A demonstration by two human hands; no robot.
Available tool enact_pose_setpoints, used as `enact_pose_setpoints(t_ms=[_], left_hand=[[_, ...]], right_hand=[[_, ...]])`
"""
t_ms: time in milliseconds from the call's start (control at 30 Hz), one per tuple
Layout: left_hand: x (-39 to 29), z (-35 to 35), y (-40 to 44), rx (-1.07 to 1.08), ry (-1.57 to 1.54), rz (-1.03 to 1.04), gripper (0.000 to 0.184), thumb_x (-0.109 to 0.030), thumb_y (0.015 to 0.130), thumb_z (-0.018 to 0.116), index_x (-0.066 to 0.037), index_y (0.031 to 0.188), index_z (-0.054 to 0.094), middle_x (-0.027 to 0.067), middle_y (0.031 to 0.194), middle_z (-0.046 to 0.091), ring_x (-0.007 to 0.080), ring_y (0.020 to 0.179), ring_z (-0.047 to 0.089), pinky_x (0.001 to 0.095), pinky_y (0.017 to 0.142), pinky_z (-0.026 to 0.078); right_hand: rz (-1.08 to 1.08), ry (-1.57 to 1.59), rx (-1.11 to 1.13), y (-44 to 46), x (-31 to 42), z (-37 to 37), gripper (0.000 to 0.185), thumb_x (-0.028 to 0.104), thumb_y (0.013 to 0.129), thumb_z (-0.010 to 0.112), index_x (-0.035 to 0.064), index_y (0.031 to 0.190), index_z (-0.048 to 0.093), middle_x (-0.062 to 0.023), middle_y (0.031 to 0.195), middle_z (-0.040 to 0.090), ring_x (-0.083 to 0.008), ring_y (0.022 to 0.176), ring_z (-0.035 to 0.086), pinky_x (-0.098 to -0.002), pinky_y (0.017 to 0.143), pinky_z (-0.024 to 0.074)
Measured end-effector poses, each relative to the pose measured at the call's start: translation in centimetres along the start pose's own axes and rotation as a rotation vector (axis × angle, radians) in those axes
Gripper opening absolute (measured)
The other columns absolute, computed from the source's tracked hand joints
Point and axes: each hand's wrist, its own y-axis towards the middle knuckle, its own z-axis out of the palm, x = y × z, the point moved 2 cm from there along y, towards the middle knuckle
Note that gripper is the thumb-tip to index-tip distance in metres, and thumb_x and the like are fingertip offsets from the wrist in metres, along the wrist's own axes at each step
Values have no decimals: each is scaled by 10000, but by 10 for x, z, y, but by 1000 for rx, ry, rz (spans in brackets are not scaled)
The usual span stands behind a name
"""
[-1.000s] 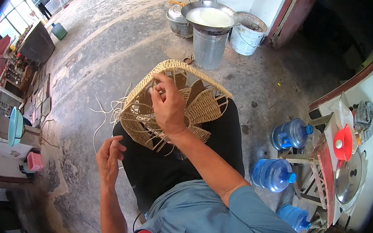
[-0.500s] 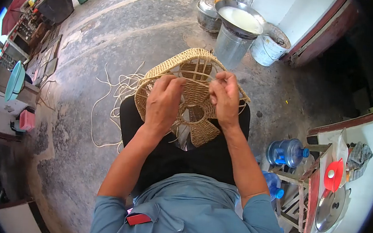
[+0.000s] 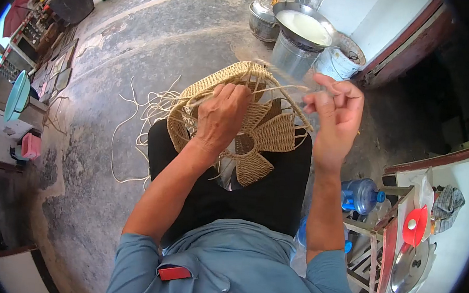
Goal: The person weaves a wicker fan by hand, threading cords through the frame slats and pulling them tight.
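A woven straw basket with petal-shaped panels and a braided rim rests tilted on my lap, over black trousers. My left hand is closed on its frame near the upper middle of the rim. To the right of the rim, my right hand is raised with curled, parted fingers. A pale cord runs from beside my left hand towards my right fingertips; motion blur hides whether they pinch it. Loose cords spill from the basket's left side onto the floor.
A wide pan of whitish liquid sits on a metal cylinder beyond the basket, beside a white bucket and a lidded pot. Blue water bottles and a wooden stand with a red-topped lid are at right.
My right hand first moved from the far left to the basket, then outward to the right. My left hand now grips the frame, and a cord stretches between the hands.
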Motion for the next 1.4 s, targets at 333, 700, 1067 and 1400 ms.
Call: enact_pose_setpoints(t_ms=[333,700,1067,1400], left_hand=[[-14,3,-7,38,94,-47,150,-99,972,725,-96,1122,730,93,1020,647,326,982,673,448,838,560],[-15,-3,-10,37,-30,-112,155,-63,964,719,-75,1117,748,119,1071,651,352,1046,665,472,895,550],[-21,-3,-9,-73,-71,76,221,-45,950,736,-55,1170,726,106,1139,705,327,1060,690,447,907,574],[-30,24,9,133,-106,40,63,-116,1005,705,-86,1040,661,89,948,724,306,928,715,440,817,572]], right_hand=[[63,-693,207,-48,-41,19,523,8,1022,704,64,1517,544,-183,1274,778,-287,1006,800,-393,849,638],[31,-749,262,-27,-80,44,770,40,1053,689,102,1735,338,-239,1225,771,-344,908,798,-442,811,616],[555,324,-121,-37,-77,29,369,12,990,675,67,1341,575,27,817,598,-48,553,418,-207,495,341],[536,74,-196,2,-48,-165,258,32,983,663,131,1211,596,73,765,446,-29,531,298,-213,465,232]])
